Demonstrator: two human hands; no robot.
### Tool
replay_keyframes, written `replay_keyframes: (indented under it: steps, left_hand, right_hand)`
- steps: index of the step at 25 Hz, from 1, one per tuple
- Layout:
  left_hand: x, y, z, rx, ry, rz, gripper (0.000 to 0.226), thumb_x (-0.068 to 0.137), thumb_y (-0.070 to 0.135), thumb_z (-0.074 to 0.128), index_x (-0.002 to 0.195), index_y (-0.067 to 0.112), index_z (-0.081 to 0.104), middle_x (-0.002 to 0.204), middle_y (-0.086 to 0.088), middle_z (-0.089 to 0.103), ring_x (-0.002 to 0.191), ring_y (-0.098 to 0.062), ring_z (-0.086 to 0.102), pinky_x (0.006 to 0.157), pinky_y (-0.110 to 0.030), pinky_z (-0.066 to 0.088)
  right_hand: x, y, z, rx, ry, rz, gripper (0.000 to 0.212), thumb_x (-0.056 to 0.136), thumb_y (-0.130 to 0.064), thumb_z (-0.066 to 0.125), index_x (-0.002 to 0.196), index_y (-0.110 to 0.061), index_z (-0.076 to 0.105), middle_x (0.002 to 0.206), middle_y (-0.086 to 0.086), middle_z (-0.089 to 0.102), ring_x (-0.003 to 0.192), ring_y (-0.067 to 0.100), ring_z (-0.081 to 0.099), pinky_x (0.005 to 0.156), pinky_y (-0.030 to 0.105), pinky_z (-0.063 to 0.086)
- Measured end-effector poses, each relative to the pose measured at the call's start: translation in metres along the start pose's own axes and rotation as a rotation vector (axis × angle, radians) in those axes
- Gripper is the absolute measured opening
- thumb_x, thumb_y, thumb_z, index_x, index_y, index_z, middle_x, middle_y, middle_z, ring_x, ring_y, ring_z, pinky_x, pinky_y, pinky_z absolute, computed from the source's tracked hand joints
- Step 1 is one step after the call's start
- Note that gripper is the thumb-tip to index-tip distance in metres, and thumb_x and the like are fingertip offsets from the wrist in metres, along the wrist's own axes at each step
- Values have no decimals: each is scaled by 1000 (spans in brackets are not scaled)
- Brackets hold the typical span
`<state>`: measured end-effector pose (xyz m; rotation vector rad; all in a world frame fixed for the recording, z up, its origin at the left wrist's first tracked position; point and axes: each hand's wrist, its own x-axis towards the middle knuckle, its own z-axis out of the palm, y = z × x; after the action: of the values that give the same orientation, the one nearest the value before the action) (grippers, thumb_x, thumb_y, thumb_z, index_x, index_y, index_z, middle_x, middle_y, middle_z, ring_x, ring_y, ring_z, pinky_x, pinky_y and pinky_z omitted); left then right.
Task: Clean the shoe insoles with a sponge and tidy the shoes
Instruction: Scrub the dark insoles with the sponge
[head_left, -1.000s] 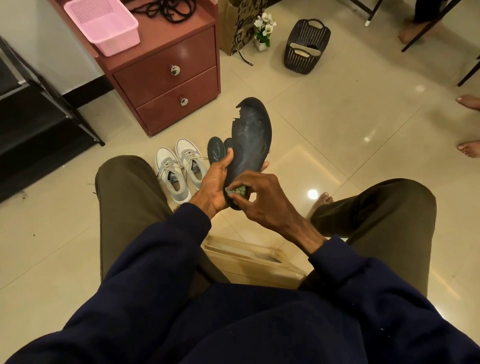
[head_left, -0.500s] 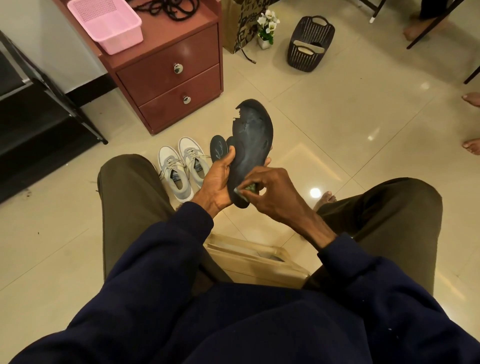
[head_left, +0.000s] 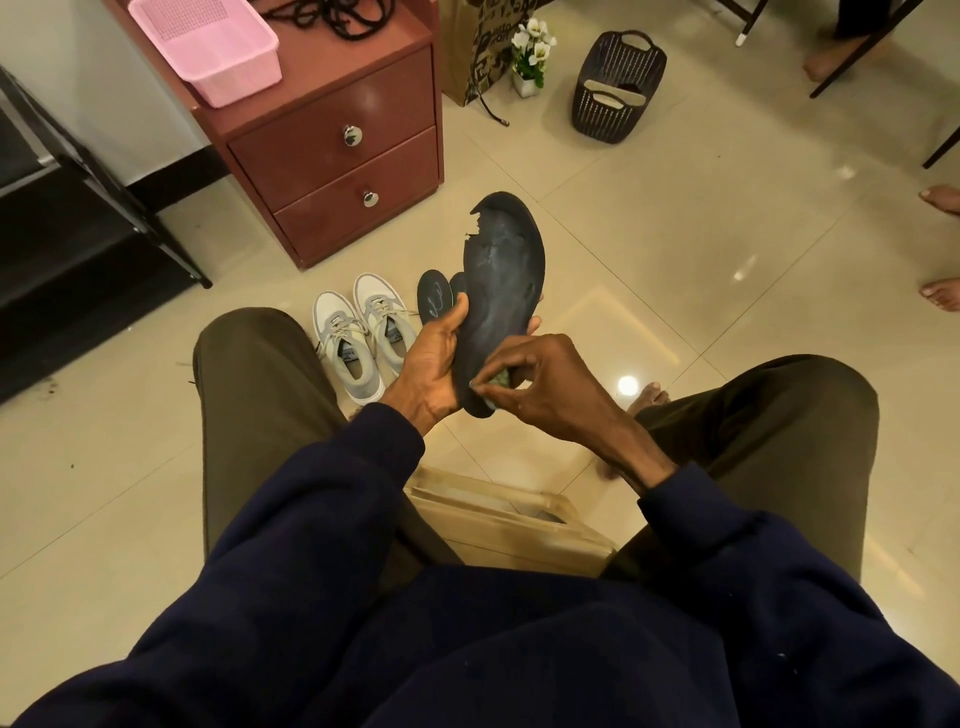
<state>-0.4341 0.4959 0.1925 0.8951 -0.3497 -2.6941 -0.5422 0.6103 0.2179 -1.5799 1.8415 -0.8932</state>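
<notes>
Left hand (head_left: 434, 364) grips 1 dark insole (head_left: 501, 291) upright above the floor; right hand (head_left: 540, 389) has fingers (head_left: 480, 384) closed on a green sponge (head_left: 500, 378) at its heel. Advisably: support behind, firm lengthwise strokes, gentle near the torn toe. Shoes (head_left: 363, 338) stand just beside.

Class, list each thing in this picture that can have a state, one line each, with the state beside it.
Insole: held up off the floor, far edge torn.
Sponge: pinched against the insole's near end.
Left hand: gripping the insole.
Right hand: closed on the sponge.
Shoes: side by side on the floor, laced.
Drawers: both shut.
Pink basket: upright on the cabinet.
</notes>
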Motion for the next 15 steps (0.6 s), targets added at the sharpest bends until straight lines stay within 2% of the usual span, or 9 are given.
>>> replay_keyframes:
  steps: [2,5,7,11,12,15]
  left_hand:
    - [1,1,-2,-36,-28,-14,56,109,42,44,151,5,42,150,-22,51,136,-38,53,121,-49,34]
    - [3,4,-6,-64,-33,21,56,110,42,40,152,5,42,151,-23,50,133,-37,55,109,-48,48]
    - [3,5,-6,-114,-46,24,55,110,42,40,149,4,45,149,-24,51,136,-36,52,105,-49,51]
    - [-1,4,-2,-221,-38,-15,55,109,45,41,139,0,53,149,-22,52,144,-32,44,111,-50,44]
    - [0,5,-2,-247,-51,-13,56,109,45,41,140,0,52,150,-21,51,145,-31,42,116,-49,41]
    - [7,6,-11,-256,-59,14,58,110,46,38,151,4,43,155,-18,47,148,-31,38,123,-46,30]
  right_hand:
    - [-2,-6,-1,107,-109,-17,10,83,-13,83,93,-14,82,90,-4,73,82,13,69,73,30,59]
    - [3,2,-6,-175,43,-63,12,84,-13,81,96,-12,80,93,1,72,81,10,66,72,31,57]
    - [4,6,-9,-249,101,-83,12,85,-9,80,97,-10,79,96,3,71,83,14,65,74,30,56]
    - [-2,-6,-6,-63,-84,-147,11,85,-12,81,96,-13,80,93,-2,71,81,9,65,69,19,51]
    - [-1,-5,-5,-60,-78,-147,11,85,-12,81,96,-14,80,93,-3,70,80,8,64,69,18,50]
    - [4,6,-8,-222,137,-122,12,84,-9,81,96,-10,77,94,2,68,77,4,54,70,21,50]
